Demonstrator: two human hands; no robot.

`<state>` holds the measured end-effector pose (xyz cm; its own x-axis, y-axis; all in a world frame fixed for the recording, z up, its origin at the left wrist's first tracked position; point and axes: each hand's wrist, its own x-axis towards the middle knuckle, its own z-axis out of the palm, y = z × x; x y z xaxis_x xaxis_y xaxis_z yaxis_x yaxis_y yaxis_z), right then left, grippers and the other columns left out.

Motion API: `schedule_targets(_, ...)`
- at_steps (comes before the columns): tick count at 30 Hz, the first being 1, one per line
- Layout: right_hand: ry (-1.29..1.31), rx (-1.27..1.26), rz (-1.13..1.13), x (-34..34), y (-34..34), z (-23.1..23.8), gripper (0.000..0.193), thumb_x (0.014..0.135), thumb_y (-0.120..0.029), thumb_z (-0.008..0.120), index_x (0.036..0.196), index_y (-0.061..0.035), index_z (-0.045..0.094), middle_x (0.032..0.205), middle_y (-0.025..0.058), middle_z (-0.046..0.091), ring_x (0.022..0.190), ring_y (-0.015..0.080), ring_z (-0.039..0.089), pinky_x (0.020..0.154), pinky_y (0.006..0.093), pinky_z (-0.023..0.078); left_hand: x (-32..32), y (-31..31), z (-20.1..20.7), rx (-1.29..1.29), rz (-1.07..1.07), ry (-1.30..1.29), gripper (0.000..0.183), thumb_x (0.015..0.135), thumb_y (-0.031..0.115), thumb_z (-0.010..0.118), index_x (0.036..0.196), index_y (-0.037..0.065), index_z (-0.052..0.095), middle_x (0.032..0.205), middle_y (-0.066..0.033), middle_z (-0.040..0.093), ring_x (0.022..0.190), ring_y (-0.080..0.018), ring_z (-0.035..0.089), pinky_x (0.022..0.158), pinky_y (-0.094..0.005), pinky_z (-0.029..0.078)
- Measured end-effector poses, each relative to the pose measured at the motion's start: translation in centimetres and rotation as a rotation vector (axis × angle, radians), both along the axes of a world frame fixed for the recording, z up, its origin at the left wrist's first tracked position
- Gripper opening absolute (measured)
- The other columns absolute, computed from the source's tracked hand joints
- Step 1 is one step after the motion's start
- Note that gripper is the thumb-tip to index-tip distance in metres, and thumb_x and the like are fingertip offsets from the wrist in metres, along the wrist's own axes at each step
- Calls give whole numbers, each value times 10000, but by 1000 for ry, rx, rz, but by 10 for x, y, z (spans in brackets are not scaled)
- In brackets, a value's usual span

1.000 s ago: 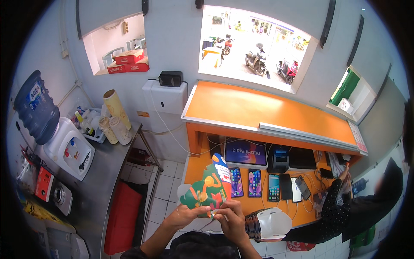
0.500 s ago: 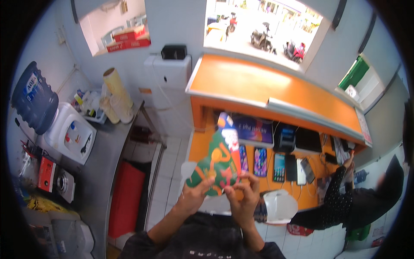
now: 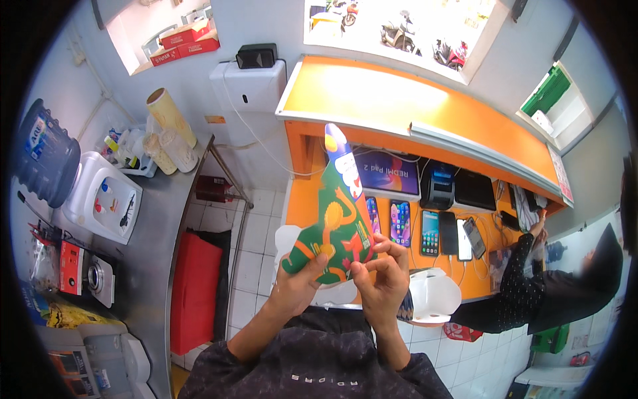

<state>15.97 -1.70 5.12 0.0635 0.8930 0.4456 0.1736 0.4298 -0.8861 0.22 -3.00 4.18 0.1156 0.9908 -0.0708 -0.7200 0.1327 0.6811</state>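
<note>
A cone-shaped printed paper, like a party hat (image 3: 332, 216), is held upright before my chest. It is green with orange and red figures and a purple tip. My left hand (image 3: 299, 282) grips its lower left edge, thumb on the printed side and the other fingers behind it. My right hand (image 3: 384, 276) is closed at the lower right corner, its thumb and bent fingers pinching near the edge. Whether the paper is flat or rolled is hard to tell.
Ahead is an orange counter (image 3: 372, 100) with several phones (image 3: 430, 233) and cables on its lower shelf. A white chair (image 3: 433, 296) stands at my right. Beyond it a person in black (image 3: 525, 286) works at the shelf. A steel table (image 3: 156, 249) with a water dispenser (image 3: 103, 196) runs along the left.
The printed paper has risen and its tip stands higher against the counter. Both hands keep their hold near its lower edge. The view has tilted slightly down.
</note>
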Motion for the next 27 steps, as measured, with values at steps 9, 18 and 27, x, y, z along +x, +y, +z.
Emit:
schedule_targets(9,40,-99,104,5,5,12,163,765,-45,814,811,-21,659,1109,97,506,1156,291,554,955,392,469,-2,-1,7,72,-69,-46,383,986,94,564,1318,-66,461,1260,-135,567,1165,-222,573,1007,-373,483)
schedule_targets(18,-165,37,17,6,4,7,211,749,-98,828,928,-51,726,1020,80,541,1103,283,564,875,381,486,4,1,10,38,-85,-9,349,998,128,549,1291,-48,482,1222,-130,593,1136,-202,590,999,-357,495)
schedule_targets(27,-63,-7,92,7,6,-1,320,809,-58,779,1097,-35,641,1117,105,507,1151,259,531,905,364,471,6,1,13,-15,-88,-11,363,990,99,551,1318,-24,458,1254,-123,571,1161,-199,574,995,-361,499)
